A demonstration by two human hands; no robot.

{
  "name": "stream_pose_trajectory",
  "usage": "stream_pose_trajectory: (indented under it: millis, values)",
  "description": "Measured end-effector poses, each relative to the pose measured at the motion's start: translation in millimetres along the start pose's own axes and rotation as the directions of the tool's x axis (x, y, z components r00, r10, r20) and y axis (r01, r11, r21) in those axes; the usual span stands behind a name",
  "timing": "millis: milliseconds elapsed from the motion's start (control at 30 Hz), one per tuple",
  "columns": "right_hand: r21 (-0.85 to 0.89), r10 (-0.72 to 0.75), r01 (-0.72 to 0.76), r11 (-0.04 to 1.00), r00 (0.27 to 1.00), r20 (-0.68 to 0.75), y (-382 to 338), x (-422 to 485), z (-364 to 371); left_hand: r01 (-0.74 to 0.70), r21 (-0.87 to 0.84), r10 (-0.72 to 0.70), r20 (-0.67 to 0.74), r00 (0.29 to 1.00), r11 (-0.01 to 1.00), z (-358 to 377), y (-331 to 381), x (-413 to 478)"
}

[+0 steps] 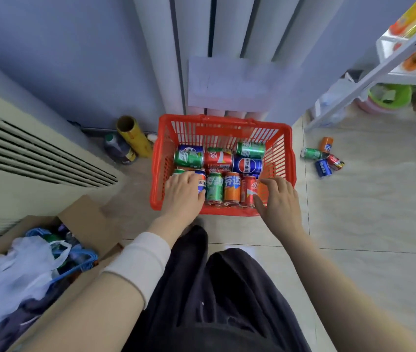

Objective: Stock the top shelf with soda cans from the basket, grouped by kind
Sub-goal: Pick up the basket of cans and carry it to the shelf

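Mostly hidden under the left hand [184, 193], a blue can [202, 184] showed only a strip of label; whether the bent fingers gripped it could not be told. The right hand [276, 196] hovered spread, thumb beside a glossy red can [248, 191], covering something orange. Both reached into the slatted red plastic basket [281, 153] of smooth cylinders. Beyond the right hand, the white shelf [389, 59] was cut off.

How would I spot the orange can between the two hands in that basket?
Find the red basket on the floor, then its row of cans nearest the person. Between the left hand and the right hand, the orange can sits flanked by a green can and a red can, the only orange among them.
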State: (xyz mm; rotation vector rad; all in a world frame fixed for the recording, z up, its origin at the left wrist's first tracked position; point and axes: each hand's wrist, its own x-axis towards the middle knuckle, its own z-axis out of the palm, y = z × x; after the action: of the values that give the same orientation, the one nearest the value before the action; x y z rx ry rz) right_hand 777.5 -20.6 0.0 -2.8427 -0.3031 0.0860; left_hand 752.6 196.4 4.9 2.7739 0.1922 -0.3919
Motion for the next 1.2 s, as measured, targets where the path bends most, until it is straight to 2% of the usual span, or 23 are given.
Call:
stream_pose_trajectory:
  millis: [167,367,500,600,700,800,933,1067,1200]
  values:
    - [0.017,0.104,-0.105,0.994,0.994,0.031,12.2,19.2,9.4,0.012,-0.026,-0.011,0.038,0.999,1.000,-2.2,-7.9,34.6]
    - [0.026,0.231,-0.242,0.970,0.949,0.215,35.0,40.3,23.4,0.075,-0.050,-0.069,0.114,0.991,0.996,9.8,-18.5,57.8]
    - [0.067,0.269,-0.296,0.953,0.926,0.263,52.3,55.8,32.2,0.214,-0.158,-0.194,0.134,0.972,0.964,23.0,-30.0,69.9]
    - [0.096,0.351,-0.393,0.915,0.888,0.296,69.7,69.8,41.3,0.376,-0.252,-0.355,0.124,0.927,0.892,30.3,-38.9,83.2]
    - [0.133,0.489,-0.547,0.827,0.815,0.312,86.7,82.4,46.6,0.522,-0.396,-0.504,0.159,0.849,0.755,36.7,-52.9,99.7]
    - [0.150,0.623,-0.687,0.711,0.714,0.319,102.9,96.2,50.7,0.578,-0.504,-0.576,0.180,0.797,0.642,40.8,-73.3,114.7]
    - [0.189,0.728,-0.787,0.588,0.616,0.301,127.3,121.2,76.4,0.609,-0.452,-0.651,0.079,0.755,0.651,52.6,-100.3,135.4]
    - [0.341,0.765,-0.863,0.373,0.494,0.413,131.7,146.1,108.0,0.662,-0.429,-0.670,0.159,0.725,0.615,79.2,-125.0,152.3]
    - [0.383,0.813,-0.891,0.244,0.403,0.421,135.6,155.7,122.2,0.689,-0.462,-0.720,0.141,0.679,0.559,89.4,-130.2,161.6]
